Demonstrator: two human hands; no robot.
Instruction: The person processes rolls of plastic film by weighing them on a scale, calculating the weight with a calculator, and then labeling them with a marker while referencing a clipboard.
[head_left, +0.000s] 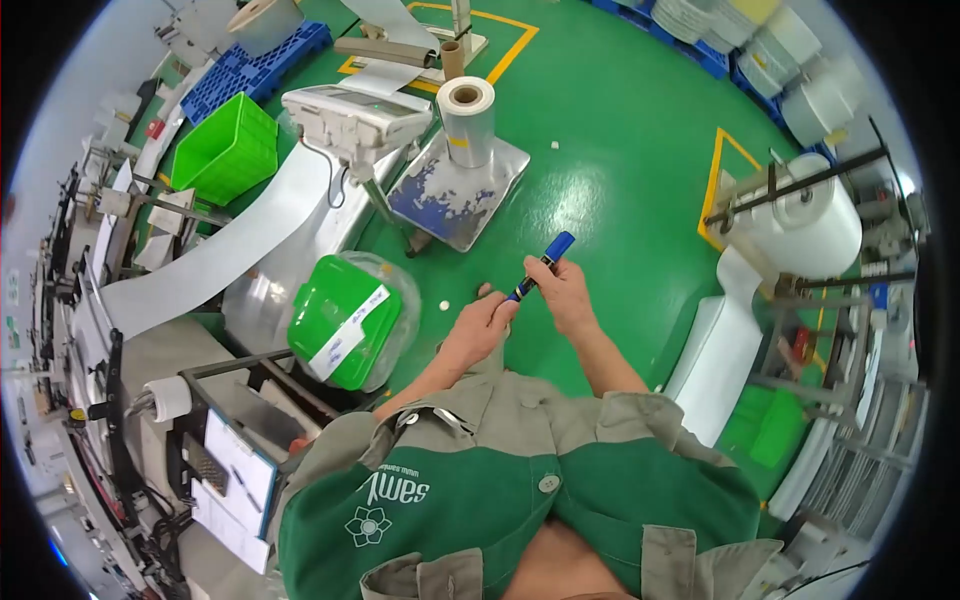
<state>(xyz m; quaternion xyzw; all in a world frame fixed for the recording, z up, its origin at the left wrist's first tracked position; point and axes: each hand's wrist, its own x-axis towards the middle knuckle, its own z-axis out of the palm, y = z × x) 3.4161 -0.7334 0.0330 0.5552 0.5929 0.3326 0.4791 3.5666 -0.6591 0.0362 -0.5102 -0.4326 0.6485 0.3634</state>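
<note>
A blue-capped marker (pixel 519 292) is held at a slant between my two hands, in front of my body. My right hand (pixel 568 300) has its fingers closed around the upper part, just below the blue cap end. At the lower end, the closed fingers of my left hand (pixel 482 327) grip the marker. Beyond my hands stands a platform scale (pixel 465 220) with a worn metal plate. A roll of clear film (pixel 468 125) with a cardboard core stands upright on that plate. The scale's display head (pixel 355 115) is on a post at the left.
To my left sit a green lid with white labels (pixel 345 320), a clipboard with papers and a pen (pixel 235 490), and a green crate (pixel 228 150). White sheeting (pixel 220 260) runs alongside machinery. A large white roll (pixel 810 225) hangs on a stand at right. Rolls on pallets line the back.
</note>
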